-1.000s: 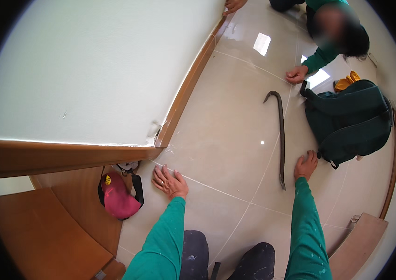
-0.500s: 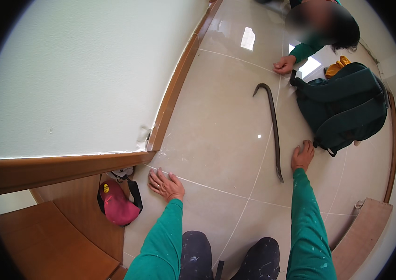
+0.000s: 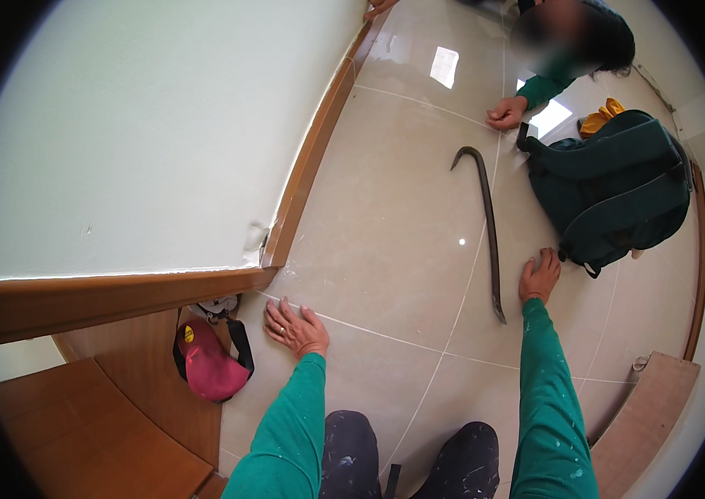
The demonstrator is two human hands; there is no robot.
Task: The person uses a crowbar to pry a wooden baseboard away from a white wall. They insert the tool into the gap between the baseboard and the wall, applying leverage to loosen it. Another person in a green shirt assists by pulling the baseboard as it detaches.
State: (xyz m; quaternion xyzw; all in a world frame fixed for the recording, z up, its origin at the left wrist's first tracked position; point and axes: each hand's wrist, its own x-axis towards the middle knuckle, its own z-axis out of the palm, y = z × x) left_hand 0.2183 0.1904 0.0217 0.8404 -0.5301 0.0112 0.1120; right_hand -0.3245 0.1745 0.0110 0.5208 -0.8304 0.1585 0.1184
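Note:
My left hand (image 3: 297, 328) lies flat on the beige floor tiles, fingers spread, near the corner of the wooden skirting board (image 3: 286, 233). My right hand (image 3: 540, 276) also rests on the floor with its fingers apart, just short of the dark green backpack (image 3: 610, 187). Both hands hold nothing. Between them and farther off, a dark crowbar (image 3: 488, 224) lies on the tiles, its hooked end away from me. To the left of my left hand sits a red cap-like item (image 3: 211, 366) with black straps.
Across from me crouches a person in green, one hand (image 3: 508, 113) on the floor beside the backpack. A yellow cloth or glove (image 3: 602, 118) lies behind the bag. A wooden board (image 3: 648, 416) stands at the lower right; brown wooden steps (image 3: 103, 424) are at the lower left.
A hand of the other person has come into view at the top, on the end of the skirting board. My own hands and the crowbar stay in place.

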